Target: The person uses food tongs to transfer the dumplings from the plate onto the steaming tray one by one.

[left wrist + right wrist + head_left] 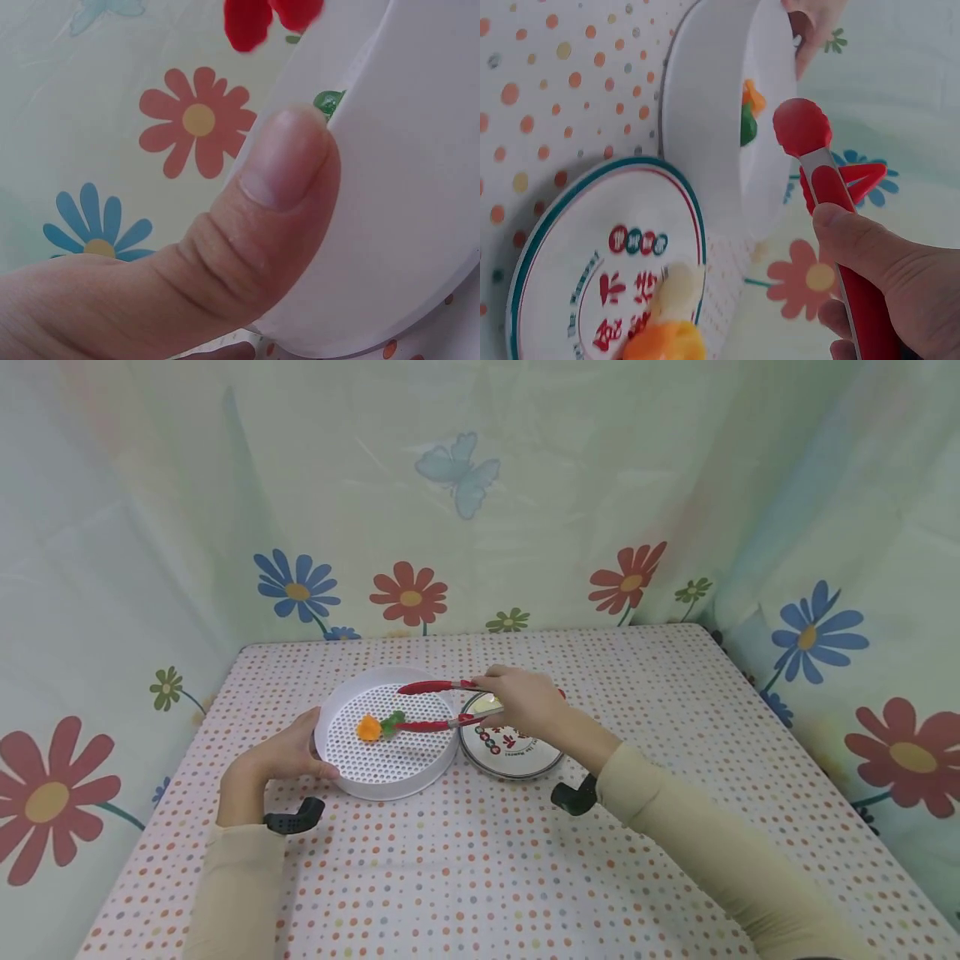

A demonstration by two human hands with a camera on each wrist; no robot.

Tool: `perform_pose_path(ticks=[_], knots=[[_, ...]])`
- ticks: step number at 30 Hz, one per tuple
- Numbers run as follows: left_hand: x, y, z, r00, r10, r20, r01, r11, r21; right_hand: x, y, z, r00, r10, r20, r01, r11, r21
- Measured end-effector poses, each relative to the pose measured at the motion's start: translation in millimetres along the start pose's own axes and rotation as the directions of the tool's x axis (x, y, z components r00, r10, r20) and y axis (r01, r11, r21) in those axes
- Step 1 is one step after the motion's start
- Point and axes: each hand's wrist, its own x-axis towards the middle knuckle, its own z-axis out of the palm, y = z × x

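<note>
- Cream sleeves fill the bottom of the head view, each wrist carrying a black camera mount, over the dotted tablecloth (675, 710).
- Left hand (281, 756) grips the near-left wall of the white perforated tray (352, 781); the left wrist view shows the thumb (277, 172) pressed flat against the outside of the rim, with the other fingers hidden.
- Right hand (525, 702) curls around the handles of the red tongs (431, 724), their 2 arms apart at the tips, 1 over the tray's far side and 1 reaching to the green stem.
- Inside the tray lies an orange-and-green toy vegetable (378, 727), orange end to the left, green end to the right, so its long axis runs roughly in line with the tongs.
- Lower tong tip meets the green end; whether it pinches anything I cannot tell.
- Just right of the tray sits a round printed plate (517, 760) with a pale and orange piece (667, 322) on it.
</note>
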Motion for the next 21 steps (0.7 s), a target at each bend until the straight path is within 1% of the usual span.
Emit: perform_pose_path(ticks=[3,7,10,13,16,18,21], knots=[[2.7,-0.9,-0.4,1.0,0.012,0.003,-0.012,1.0,-0.006,-10.3,17.7,-5.1,0.997,0.074,-0.006,-0.074,0.997,0.025],[6.3,-0.9,-0.6,1.0,0.015,0.001,-0.015,1.0,-0.003,-26.5,50.4,-6.1,0.985,0.174,-0.008,-0.174,0.983,0.056],[6.7,0.0,-1.1,1.0,0.001,-0.002,-0.001,1.0,-0.004,-39.6,75.4,-4.5,0.976,0.216,-0.006,-0.215,0.975,0.061],[5.7,0.7,-1.0,1.0,-0.006,-0.004,0.005,1.0,-0.019,-52.6,97.7,-2.1,0.973,0.23,0.006,-0.23,0.971,0.057],[3.9,1.0,-0.2,1.0,-0.003,-0.004,0.003,0.999,-0.037,-65.7,115.9,0.3,0.974,0.225,0.021,-0.225,0.973,0.041],[2.5,1.0,0.3,1.0,-0.004,-0.01,0.004,0.999,-0.039,-73.1,124.5,1.7,0.976,0.217,0.034,-0.217,0.976,0.023],[-0.6,-0.1,0.7,0.999,-0.03,-0.012,0.03,0.999,-0.017,-81.2,130.5,2.9,0.975,0.212,0.061,-0.212,0.977,-0.015]])
